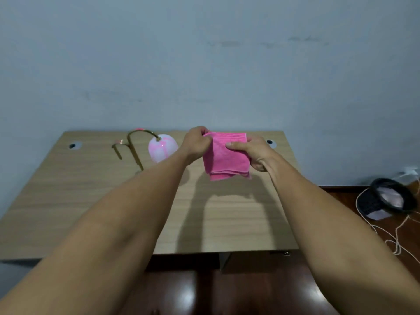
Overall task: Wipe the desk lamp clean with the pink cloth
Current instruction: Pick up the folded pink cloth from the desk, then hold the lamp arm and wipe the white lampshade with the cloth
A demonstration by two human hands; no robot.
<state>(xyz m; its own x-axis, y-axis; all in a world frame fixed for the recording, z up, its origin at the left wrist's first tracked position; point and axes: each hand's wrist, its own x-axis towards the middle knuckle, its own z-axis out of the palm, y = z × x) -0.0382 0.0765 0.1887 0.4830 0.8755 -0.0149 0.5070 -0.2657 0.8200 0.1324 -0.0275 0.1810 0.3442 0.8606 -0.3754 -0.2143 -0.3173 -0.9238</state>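
while both hands are busy with the pink cloth [226, 155], none of the wiping looks to have begun, since the cloth is held up in the air above the desk [91, 201] and touches no part of the desk lamp [145, 146]. as a judgement, this is the getting-ready stage: the cloth is being folded or squared into a pad, and the whole lamp is left to clean. the left hand [196, 140] is closed in a pinch on the cloth's upper left corner, and the right hand [252, 153] is curled around its right edge, thumb lying across the front, so the cloth hangs doubled between them. taking the lamp as the marker, it stands on the far part of the desk, its gold curved stem [136, 146] arching over to a pink-and-white rounded shade [162, 147]. the left hand is just beside the shade on its right but apart from it; the cloth and right hand lie further right.
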